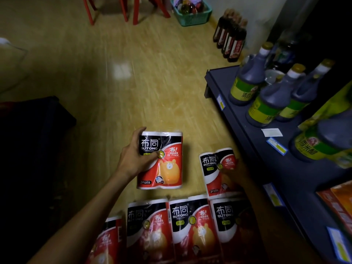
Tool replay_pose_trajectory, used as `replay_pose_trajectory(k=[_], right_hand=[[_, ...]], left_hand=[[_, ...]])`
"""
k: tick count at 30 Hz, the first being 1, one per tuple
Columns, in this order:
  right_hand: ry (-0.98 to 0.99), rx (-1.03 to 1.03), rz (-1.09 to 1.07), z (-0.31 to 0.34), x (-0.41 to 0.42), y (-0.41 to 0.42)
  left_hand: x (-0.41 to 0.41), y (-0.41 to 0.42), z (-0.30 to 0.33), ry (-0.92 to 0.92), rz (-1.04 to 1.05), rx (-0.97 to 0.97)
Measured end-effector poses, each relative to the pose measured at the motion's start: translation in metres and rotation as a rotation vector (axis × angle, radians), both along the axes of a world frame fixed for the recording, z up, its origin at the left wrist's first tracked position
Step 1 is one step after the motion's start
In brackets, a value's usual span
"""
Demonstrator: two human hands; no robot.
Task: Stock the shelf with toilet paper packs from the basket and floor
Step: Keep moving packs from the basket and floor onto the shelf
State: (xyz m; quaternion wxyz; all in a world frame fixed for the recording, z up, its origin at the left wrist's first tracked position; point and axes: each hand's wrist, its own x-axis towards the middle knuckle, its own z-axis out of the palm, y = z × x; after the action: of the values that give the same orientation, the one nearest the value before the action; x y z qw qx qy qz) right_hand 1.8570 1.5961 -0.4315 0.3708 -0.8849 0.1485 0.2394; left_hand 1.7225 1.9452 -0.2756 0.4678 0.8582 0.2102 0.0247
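My left hand (134, 156) grips a red, black and white two-roll toilet paper pack (163, 168) by its upper left corner, thumb across the front. My right hand (238, 170) holds a second pack (215, 172) at its right side; the hand is dark and partly hidden behind the pack. Below them several more packs (190, 225) lie in a row on the wooden floor. The dark shelf (253, 130) runs along the right.
Dark vinegar bottles with green labels (266, 103) stand on the shelf, with an orange package (341, 202) lower down. Brown sauce bottles (230, 37) and a teal basket (192, 14) sit on the floor at the back, red stool legs (133, 10) beside them. A dark object (28, 140) lies left.
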Motion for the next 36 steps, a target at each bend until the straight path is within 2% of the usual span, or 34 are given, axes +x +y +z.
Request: replay_pose_trajectory(k=[3, 6, 10, 14, 20, 28, 32, 36], right_hand=[[-0.117, -0.139, 0.114, 0.053, -0.016, 0.028], [-0.225, -0.184, 0.211, 0.101, -0.03, 0.047], [-0.355, -0.021, 0.163, 0.167, -0.042, 0.049], [-0.406, 0.103, 0.129, 0.25, -0.058, 0.049], [-0.49, 0.153, 0.104, 0.403, -0.094, 0.054], [-0.511, 0.193, 0.072, 0.653, -0.149, 0.057], [-0.576, 0.207, 0.02, 0.786, -0.181, 0.043], [-0.674, 0.208, -0.034, 0.888, -0.202, 0.021]], left_hand=[[-0.001, 0.0, 0.006, -0.001, 0.0, 0.022], [-0.004, 0.001, 0.017, 0.008, 0.01, 0.021], [-0.013, 0.001, 0.055, -0.002, 0.03, 0.003], [-0.028, 0.003, 0.125, -0.029, 0.054, 0.004], [-0.064, 0.009, 0.277, -0.044, 0.085, 0.018], [-0.112, 0.013, 0.511, -0.098, 0.088, 0.03], [-0.121, 0.009, 0.641, -0.161, 0.022, 0.049], [-0.118, -0.006, 0.742, -0.256, -0.07, 0.029]])
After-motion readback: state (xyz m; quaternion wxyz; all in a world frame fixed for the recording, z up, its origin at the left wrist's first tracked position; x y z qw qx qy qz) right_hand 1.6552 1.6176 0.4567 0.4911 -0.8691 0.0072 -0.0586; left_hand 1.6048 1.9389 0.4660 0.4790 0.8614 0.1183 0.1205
